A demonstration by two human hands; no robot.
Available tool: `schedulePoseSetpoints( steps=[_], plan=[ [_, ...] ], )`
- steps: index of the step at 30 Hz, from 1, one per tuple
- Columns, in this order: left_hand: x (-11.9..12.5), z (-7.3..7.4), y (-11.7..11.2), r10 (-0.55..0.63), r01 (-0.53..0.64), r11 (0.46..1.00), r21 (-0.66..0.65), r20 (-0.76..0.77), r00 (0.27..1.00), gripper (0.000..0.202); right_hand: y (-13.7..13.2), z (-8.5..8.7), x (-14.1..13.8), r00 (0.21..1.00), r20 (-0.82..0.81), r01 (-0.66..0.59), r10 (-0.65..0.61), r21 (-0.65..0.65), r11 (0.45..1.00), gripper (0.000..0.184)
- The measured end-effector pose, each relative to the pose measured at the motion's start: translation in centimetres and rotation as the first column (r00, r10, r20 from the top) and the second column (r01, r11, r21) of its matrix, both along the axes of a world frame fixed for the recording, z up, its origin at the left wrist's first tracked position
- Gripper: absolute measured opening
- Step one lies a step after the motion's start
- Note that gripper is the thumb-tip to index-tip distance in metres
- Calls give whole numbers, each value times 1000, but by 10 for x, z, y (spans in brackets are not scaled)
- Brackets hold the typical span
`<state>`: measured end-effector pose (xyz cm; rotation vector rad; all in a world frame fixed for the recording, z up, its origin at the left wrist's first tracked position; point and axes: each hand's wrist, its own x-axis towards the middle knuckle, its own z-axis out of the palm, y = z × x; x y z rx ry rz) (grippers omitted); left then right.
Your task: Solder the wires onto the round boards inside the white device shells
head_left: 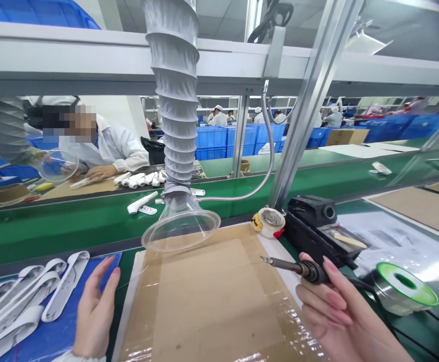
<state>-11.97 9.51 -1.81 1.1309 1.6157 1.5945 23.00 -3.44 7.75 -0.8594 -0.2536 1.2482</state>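
My right hand (328, 301) grips a soldering iron (298, 267) by its dark handle, its metal tip pointing left above the brown work mat (204, 296). On the left, my left hand (97, 309) is raised with thumb and forefinger apart. A thin strand (144, 271) shows just right of its thumb; whether the hand touches it I cannot tell. Beside that hand, several white curved plastic housings (67, 286) with fine wires inside lie on a blue sheet (49, 334).
A clear fume hood (182, 231) hangs over the mat's far edge. Right of the mat stand a round tin (270, 221), a black iron stand (313, 226) and a solder reel (404, 289). Across the green belt (72, 229), a co-worker (110, 141) handles white parts.
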Motion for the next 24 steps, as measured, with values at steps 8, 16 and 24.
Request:
schedulePoseSetpoints(
  steps=[8, 16, 24],
  plan=[
    [1, 1, -1, 9, -9, 1000, 9, 5, 1000, 58, -9, 9, -13, 991, -12, -136, 137, 51, 989, 35],
    [2, 2, -1, -6, 6, 1000, 2, 24, 1000, 57, -11, 6, -14, 983, -116, -143, 145, 29, 989, 35],
    [3, 1, -1, -18, 18, 1000, -1, 59, 998, 53, -11, 4, -15, 990, -72, -117, 118, 23, 993, 34]
  ],
)
